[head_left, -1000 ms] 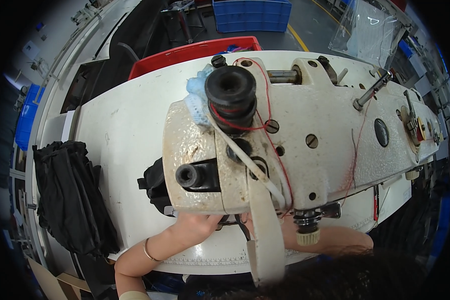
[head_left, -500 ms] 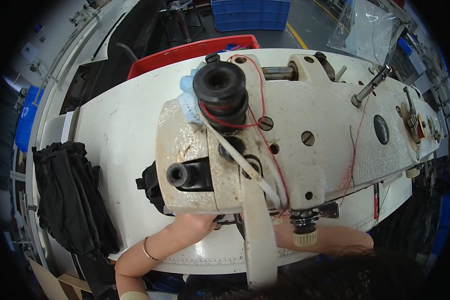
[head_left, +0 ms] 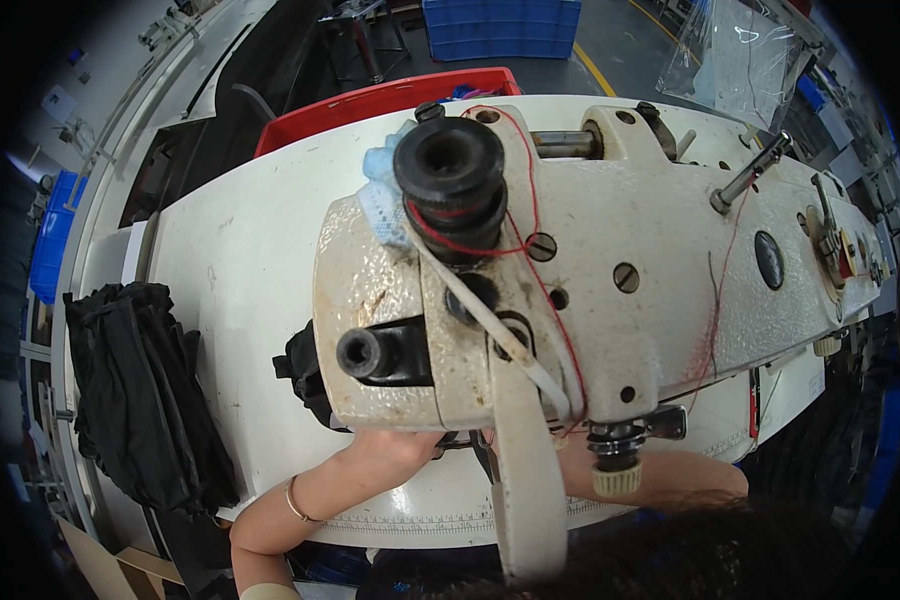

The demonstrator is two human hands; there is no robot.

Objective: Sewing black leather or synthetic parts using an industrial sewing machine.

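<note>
Head view shows me the crumpled black fabric piece (head_left: 307,377) up-left of the left hand (head_left: 398,452), farther from the right (head_left: 574,462), its long axis and both hands' fingers' grip untellable behind the cream metal sewing machine (head_left: 685,250).

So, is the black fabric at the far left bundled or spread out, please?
Bundled: the black fabric lies in one thick pile, its creased layers close together.

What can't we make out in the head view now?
All in the head view:
- Left hand: fingers mostly hidden behind the sewing machine; grip unclear.
- Right hand: mostly hidden behind the machine and white strip.
- Black cloth: partly covered by the machine.
- Needle area: hidden beneath the machine.
- Blue crate: cut off by top edge.
</note>
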